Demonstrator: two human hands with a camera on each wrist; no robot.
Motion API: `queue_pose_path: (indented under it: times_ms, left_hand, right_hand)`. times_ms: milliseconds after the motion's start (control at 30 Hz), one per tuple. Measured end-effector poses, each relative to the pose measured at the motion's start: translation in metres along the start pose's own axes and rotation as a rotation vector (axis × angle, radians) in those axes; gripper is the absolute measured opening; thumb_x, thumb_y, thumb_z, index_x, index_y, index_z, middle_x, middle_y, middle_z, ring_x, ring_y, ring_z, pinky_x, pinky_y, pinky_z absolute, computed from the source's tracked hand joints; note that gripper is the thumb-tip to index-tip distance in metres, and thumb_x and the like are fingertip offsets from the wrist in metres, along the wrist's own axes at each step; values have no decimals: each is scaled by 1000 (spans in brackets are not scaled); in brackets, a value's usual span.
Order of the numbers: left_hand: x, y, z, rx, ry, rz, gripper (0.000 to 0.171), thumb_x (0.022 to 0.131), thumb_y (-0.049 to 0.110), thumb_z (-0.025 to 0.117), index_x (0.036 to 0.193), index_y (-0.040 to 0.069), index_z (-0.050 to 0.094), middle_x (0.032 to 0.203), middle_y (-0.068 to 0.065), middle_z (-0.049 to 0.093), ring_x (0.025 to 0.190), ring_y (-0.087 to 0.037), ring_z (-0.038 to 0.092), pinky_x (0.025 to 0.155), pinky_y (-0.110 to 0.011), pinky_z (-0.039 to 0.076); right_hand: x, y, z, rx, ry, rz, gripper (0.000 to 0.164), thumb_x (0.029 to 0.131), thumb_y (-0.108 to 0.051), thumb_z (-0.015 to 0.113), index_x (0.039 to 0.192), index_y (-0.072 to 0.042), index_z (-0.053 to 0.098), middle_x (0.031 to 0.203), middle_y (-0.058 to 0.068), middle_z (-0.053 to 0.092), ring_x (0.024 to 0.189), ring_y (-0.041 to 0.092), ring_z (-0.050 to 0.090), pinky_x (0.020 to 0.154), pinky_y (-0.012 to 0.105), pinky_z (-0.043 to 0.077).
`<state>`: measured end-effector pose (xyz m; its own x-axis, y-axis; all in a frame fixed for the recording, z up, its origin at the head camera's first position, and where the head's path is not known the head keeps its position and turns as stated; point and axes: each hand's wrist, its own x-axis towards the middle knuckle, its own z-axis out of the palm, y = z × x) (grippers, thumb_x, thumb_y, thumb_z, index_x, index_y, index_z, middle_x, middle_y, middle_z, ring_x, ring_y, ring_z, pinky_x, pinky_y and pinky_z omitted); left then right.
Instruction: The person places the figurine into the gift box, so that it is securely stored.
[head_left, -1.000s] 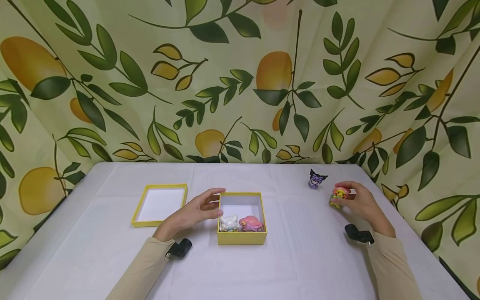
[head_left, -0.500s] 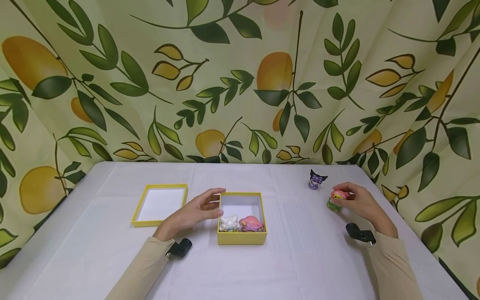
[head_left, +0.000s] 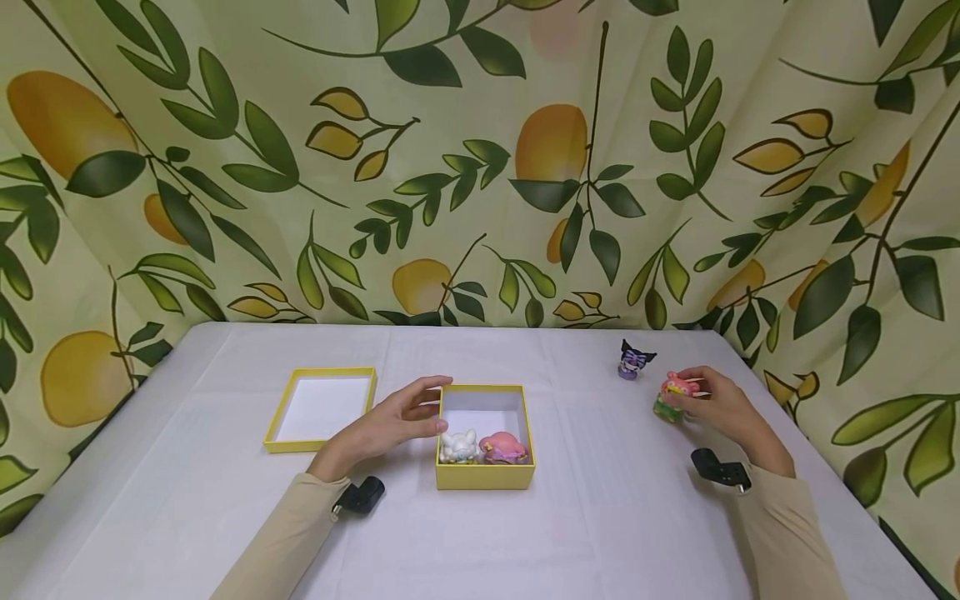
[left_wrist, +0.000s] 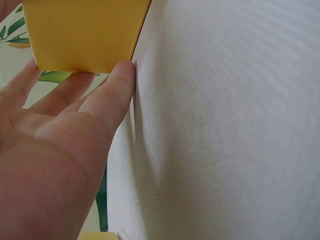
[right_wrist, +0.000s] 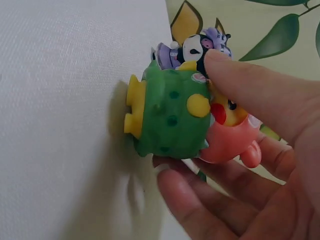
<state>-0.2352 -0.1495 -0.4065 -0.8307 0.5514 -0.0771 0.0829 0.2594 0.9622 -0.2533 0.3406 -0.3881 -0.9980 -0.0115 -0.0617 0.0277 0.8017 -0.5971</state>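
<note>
My right hand (head_left: 723, 406) pinches a small toy figurine (right_wrist: 175, 112) between thumb and fingers, at the right side of the table. The figurine has a green body, yellow feet, and a pink hood round a yellow face. In the right wrist view it is close over the white cloth, feet toward it. My left hand (head_left: 390, 423) has its fingertips against the left side of a yellow box (head_left: 484, 477), fingers mostly straight. Inside the open box lie a white figurine (head_left: 458, 447) and a pink figurine (head_left: 503, 447), side by side along the near wall.
A black-and-purple figurine (head_left: 633, 360) stands behind and left of my right hand. The yellow-edged box lid (head_left: 278, 447) lies on the left, inside facing up, partly behind my left hand. A leaf-and-fruit patterned curtain (head_left: 450, 167) hangs behind the white-covered table (head_left: 585, 533).
My right hand has moved slightly and turned the green-and-pink figurine, lowering it a little so its green body shows more. My left hand and the box have stayed put.
</note>
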Motion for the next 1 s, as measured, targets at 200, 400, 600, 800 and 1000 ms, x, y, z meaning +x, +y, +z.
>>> queue_pose_path:
  times_ms: [200,400,600,800,1000]
  left_hand:
    - [1,0,0,2,-2,-4,72,96,27,67,155,12,29,158,-21,34,146,-43,33,119,-60,28]
    - [2,-1,0,21,5,-8,72,96,29,67,155,13,29,159,-20,32,146,-44,32,118,-60,29]
    - [1,0,0,30,9,-16,72,96,29,67,155,14,29,160,-19,31,146,-44,32,118,-59,30]
    - [1,1,0,31,10,-18,72,96,30,67,155,14,29,160,-19,31,146,-44,32,118,-59,30]
    - [0,1,0,15,8,-16,72,96,28,67,155,14,29,160,-18,32,147,-43,32,119,-59,29]
  right_hand:
    - [-1,-3,2,-2,34,-22,66,91,-41,70,130,8,49,119,29,59,103,36,60,69,25,51]
    - [-2,-7,0,-15,44,-75,59,91,-37,71,127,6,53,117,27,61,101,33,62,68,23,51]
    - [-3,-15,-1,-25,51,-122,55,90,-34,73,125,5,55,115,23,63,99,29,64,69,20,50]
    - [-4,-25,-1,-17,48,-141,56,90,-34,74,125,5,55,117,24,62,101,33,64,70,19,51]
    - [-5,-35,-1,-31,51,-164,57,88,-33,75,126,5,55,118,24,62,102,35,64,73,22,51]
